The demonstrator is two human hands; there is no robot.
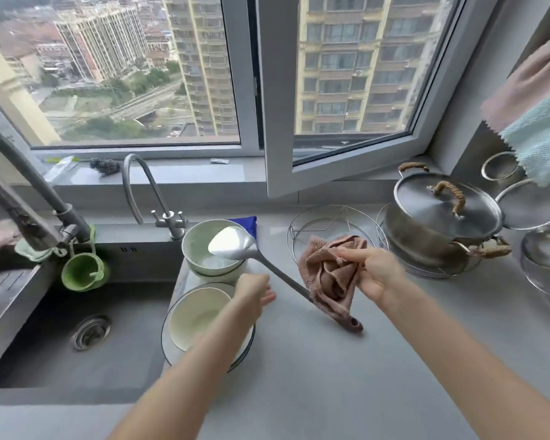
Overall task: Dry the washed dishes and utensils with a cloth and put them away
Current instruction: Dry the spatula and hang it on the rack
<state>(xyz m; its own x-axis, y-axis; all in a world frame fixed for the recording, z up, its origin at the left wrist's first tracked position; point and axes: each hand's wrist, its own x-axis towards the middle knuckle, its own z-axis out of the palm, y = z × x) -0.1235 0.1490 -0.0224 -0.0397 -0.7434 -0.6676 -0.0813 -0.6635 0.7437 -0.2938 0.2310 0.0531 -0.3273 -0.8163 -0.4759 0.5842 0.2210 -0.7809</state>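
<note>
1. The right hand (373,274) is gripping the cloth (331,274) around the ladle (235,242) handle.
2. The left hand (253,292) is hovering loosely uncurled at 9 o'clock of the handle, touching nothing.
3. The cloth is hiding the mid-handle.

bare counter (346,376) in front; bowls (213,252) left, pot (438,223) right.

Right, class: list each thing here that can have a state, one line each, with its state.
Window: open.
Pot: lid on.
Taps: no water running.
Sink: no dishes inside.
Ladle: handle wrapped in the cloth.
Brown cloth: bunched in right hand.
Left hand: holding nothing.
Bowls: stacked, upright.
</note>
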